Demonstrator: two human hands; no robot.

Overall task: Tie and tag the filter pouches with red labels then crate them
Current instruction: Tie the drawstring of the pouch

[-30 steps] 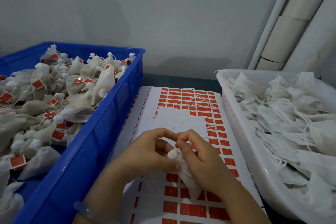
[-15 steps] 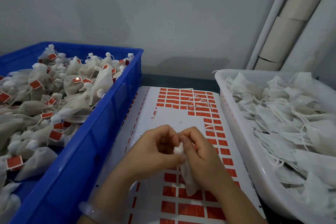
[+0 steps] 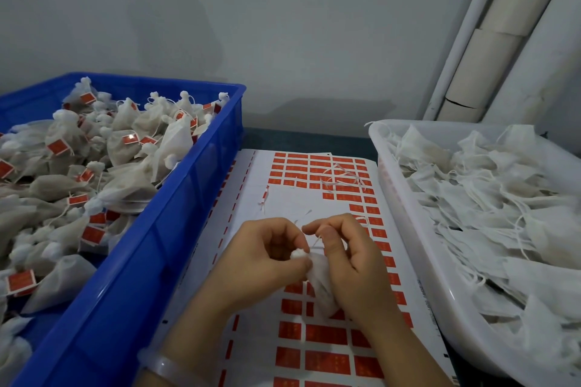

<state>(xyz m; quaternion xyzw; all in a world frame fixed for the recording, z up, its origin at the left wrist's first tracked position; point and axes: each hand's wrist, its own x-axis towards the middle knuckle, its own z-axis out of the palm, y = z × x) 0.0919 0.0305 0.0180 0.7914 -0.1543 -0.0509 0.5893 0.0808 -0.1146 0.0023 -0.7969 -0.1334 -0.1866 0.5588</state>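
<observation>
A white filter pouch hangs between both hands above the label sheet. My left hand pinches its gathered neck between thumb and fingers. My right hand holds the pouch's body and pinches its white string near the neck. The sheet carries rows of red labels, with a bare patch where labels are gone. The blue crate on the left is full of tied pouches with red tags. Untied white pouches fill the white bin on the right.
The white bin stands close against the sheet's right edge, the blue crate against its left. Loose string ends lie on the sheet's far part. A grey wall and pale pipes stand behind. A pale bangle circles my left wrist.
The hands have shifted slightly apart at the fingertips. A short length of string now shows between them at the pouch's neck, and the pouch hangs lower under my right palm.
</observation>
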